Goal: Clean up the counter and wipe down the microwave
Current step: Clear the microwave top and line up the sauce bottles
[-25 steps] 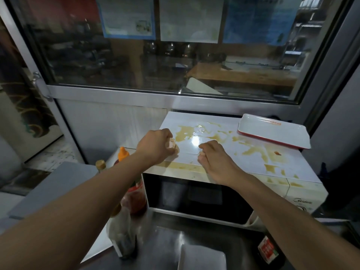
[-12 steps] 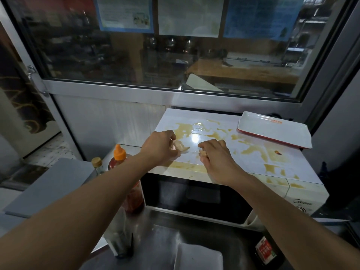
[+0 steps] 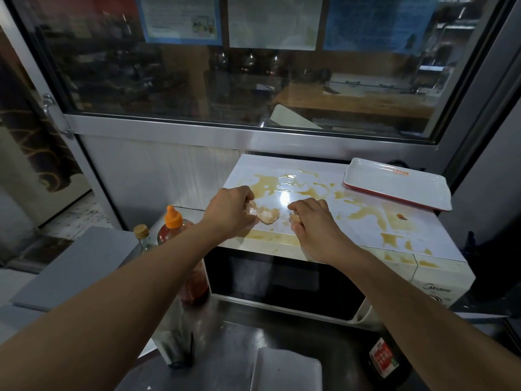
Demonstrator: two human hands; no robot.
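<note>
Two hands work near the microwave (image 3: pixel 324 232) top's front edge: left hand (image 3: pixel 229 211) fingers pinch eggshell (image 3: pixel 252 211), right hand (image 3: pixel 313 221) curls around another shell piece (image 3: pixel 295 218); a tray (image 3: pixel 394 183) sits at its back-right corner

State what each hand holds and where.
Left hand grips an eggshell piece by its edge; right hand pinches a smaller shell fragment in its fingertips.

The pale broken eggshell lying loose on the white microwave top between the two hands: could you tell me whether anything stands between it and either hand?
Nothing visible does. The pale broken eggshell piece lies on the white microwave top right beside the left hand, which grips another shell piece; bare glossy surface separates it from the right hand, which holds a fragment.
</note>
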